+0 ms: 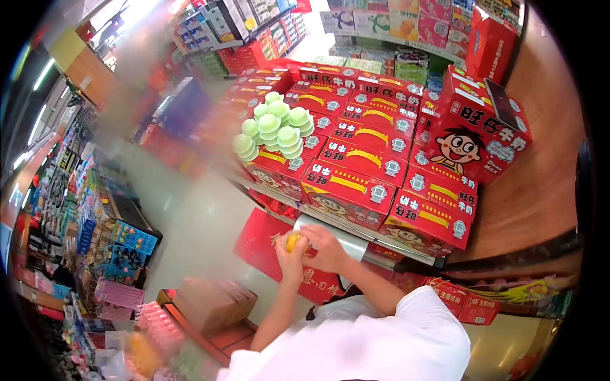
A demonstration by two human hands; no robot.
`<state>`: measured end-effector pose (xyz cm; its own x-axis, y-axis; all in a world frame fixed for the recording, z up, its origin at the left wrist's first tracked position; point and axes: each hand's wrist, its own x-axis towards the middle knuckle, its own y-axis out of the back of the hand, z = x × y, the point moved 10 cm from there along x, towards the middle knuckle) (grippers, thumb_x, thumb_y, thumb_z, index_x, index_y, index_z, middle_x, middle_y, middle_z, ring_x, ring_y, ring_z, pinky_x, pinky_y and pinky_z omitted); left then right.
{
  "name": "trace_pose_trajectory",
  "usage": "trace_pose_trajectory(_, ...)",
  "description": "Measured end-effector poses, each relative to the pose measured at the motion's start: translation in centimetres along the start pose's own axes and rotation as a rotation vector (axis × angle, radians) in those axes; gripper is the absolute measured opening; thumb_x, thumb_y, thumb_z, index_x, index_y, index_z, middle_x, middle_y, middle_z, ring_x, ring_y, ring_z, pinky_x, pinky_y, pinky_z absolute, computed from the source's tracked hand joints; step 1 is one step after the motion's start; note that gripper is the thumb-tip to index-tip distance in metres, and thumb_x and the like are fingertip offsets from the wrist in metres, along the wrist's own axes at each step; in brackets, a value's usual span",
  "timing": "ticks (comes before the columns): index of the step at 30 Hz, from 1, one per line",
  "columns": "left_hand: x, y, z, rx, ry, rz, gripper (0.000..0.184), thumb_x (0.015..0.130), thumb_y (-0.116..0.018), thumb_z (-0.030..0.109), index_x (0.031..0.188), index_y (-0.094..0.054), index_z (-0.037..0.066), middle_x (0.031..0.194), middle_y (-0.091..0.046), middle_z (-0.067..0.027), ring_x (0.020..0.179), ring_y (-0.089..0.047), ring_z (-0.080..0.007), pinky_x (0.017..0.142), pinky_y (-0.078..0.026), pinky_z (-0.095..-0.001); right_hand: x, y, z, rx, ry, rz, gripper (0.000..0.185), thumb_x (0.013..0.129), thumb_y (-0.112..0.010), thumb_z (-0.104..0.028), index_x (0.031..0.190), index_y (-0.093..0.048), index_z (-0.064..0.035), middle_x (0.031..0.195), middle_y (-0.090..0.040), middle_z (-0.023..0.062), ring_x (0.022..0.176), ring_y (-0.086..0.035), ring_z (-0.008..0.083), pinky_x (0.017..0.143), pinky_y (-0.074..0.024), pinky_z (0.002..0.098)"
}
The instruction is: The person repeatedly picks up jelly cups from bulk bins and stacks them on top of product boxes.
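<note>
Both hands (pixel 291 259) meet at a small yellow piece (pixel 293 242), short of the red milk boxes (pixel 346 185).
Left grip closed round the piece, its top showing; right hand (pixel 325 248) comes in from 4 o'clock, fingertips partly hidden, can't tell if that grip pinches anything. From the hands: stacked pale green pieces (pixel 288 136) just shy of 12 on the boxes, phone (pixel 501 103) at 2 on an upright box (pixel 478 136), red sheet (pixel 262 239) below, off toward 9. For clean handling, my call: left steady and gentle, right doing the fine finger work, wrists low, elbows in, piece turned toward 12 so fingers don't cover it. Material too small to tell.
</note>
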<state>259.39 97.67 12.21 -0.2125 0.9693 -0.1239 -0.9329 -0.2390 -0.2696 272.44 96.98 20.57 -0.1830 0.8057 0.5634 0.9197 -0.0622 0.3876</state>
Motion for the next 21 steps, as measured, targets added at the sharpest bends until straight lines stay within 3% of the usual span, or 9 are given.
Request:
trace_pose_trajectory(6, 10.1, -9.7, 2.1, 0.257, -0.089, -0.099, 0.042, 0.088, -0.072, 0.025, 0.112, -0.048, 0.0, 0.104, -0.057, -0.0083, 0.093, -0.057, -0.0143, 0.081, -0.049, -0.0289, 8.6, 5.7, 7.6, 0.012, -0.151, 0.052, 0.048, 0.069, -0.075, -0.018, 0.113, -0.062, -0.0025, 0.108, -0.066, 0.0188, 0.102, -0.061, 0.0367, 0.091, -0.0493, 0.0427)
trace_pose_trajectory(8, 12.8, -12.7, 2.5, 0.197, -0.099, -0.089, 0.041, 0.089, -0.07, 0.026, 0.113, -0.049, 0.0, 0.105, -0.057, -0.009, 0.093, -0.057, -0.0142, 0.081, -0.049, -0.0283, 12.5, 7.4, 10.0, -0.036, -0.162, 0.045, 0.045, 0.07, -0.075, -0.018, 0.109, -0.062, -0.0018, 0.105, -0.066, 0.0191, 0.1, -0.062, 0.0371, 0.088, -0.0499, 0.0428)
trace_pose_trajectory(10, 14.4, -14.5, 2.4, 0.129, -0.111, -0.044, 0.04, 0.091, -0.068, 0.028, 0.113, -0.05, 0.0, 0.106, -0.057, -0.0097, 0.094, -0.057, -0.014, 0.081, -0.049, -0.0276, 15.2, 8.6, 14.3, -0.097, -0.361, 0.081, 0.036, 0.071, -0.074, -0.016, 0.101, -0.061, -0.0018, 0.097, -0.066, 0.0205, 0.094, -0.062, 0.0389, 0.082, -0.05, 0.0446)
trace_pose_trajectory(11, 15.5, -16.1, 2.2, 0.131, -0.109, -0.094, 0.039, 0.093, -0.066, 0.029, 0.113, -0.051, -0.001, 0.109, -0.057, -0.011, 0.097, -0.057, -0.0141, 0.082, -0.049, -0.027, 16.7, 10.0, 15.3, -0.162, -0.204, 0.213, 0.036, 0.07, -0.076, -0.018, 0.101, -0.064, -0.004, 0.089, -0.067, 0.0204, 0.084, -0.065, 0.0393, 0.072, -0.0522, 0.0447)
trace_pose_trajectory(14, 18.1, -20.5, 4.2, 0.301, -0.276, -0.199, 0.04, 0.096, -0.06, 0.029, 0.119, -0.052, -0.003, 0.115, -0.057, -0.0146, 0.106, -0.057, -0.0157, 0.085, -0.048, -0.0278, 20.2, 11.7, 18.6, -0.311, -0.298, 0.225, 0.046, 0.071, -0.077, -0.022, 0.106, -0.062, 0.0026, 0.093, -0.066, 0.0233, 0.09, -0.064, 0.0402, 0.077, -0.0507, 0.0471)
trace_pose_trajectory(16, 20.9, -21.9, 3.2, 0.33, -0.373, -0.166, 0.037, 0.093, -0.06, 0.029, 0.104, -0.054, -0.005, 0.102, -0.06, -0.0183, 0.094, -0.06, -0.0261, 0.084, -0.048, -0.0378, 20.1, 12.6, 20.0, -0.346, -0.207, 0.464, 0.036, 0.076, -0.071, -0.016, 0.107, -0.059, -0.0015, 0.101, -0.064, 0.0225, 0.099, -0.058, 0.0407, 0.086, -0.0444, 0.0497)
trace_pose_trajectory(18, 21.9, -23.3, 2.4, 0.588, -0.418, -0.167, 0.032, 0.09, -0.059, 0.027, 0.093, -0.054, -0.005, 0.097, -0.061, -0.0234, 0.091, -0.059, -0.0353, 0.082, -0.046, -0.0433, 19.2, 11.7, 22.1, -0.296, -0.203, 0.405, 0.041, 0.079, -0.068, -0.016, 0.115, -0.057, -0.001, 0.106, -0.062, 0.0227, 0.104, -0.055, 0.041, 0.092, -0.041, 0.0491)
trace_pose_trajectory(19, 23.3, -23.6, 0.2, 0.747, -0.326, -0.229, 0.03, 0.088, -0.058, 0.025, 0.089, -0.054, -0.005, 0.095, -0.061, -0.0267, 0.092, -0.057, -0.0399, 0.083, -0.044, -0.0481, 18.9, 11.6, 22.2, -0.265, -0.188, 0.392, 0.041, 0.079, -0.068, -0.016, 0.115, -0.057, -0.001, 0.106, -0.062, 0.0227, 0.104, -0.055, 0.041, 0.092, -0.041, 0.0491)
trace_pose_trajectory(21, 23.1, -23.9, 0.4, 0.904, -0.515, -0.17, 0.039, 0.09, -0.055, 0.026, 0.109, -0.057, -0.008, 0.109, -0.061, -0.0274, 0.097, -0.058, -0.0422, 0.09, -0.045, -0.0475, 18.4, 11.9, 22.7, -0.327, -0.226, 0.322, 0.045, 0.081, -0.066, -0.017, 0.12, -0.054, -0.0004, 0.105, -0.061, 0.0225, 0.103, -0.055, 0.0416, 0.093, -0.0399, 0.0485)
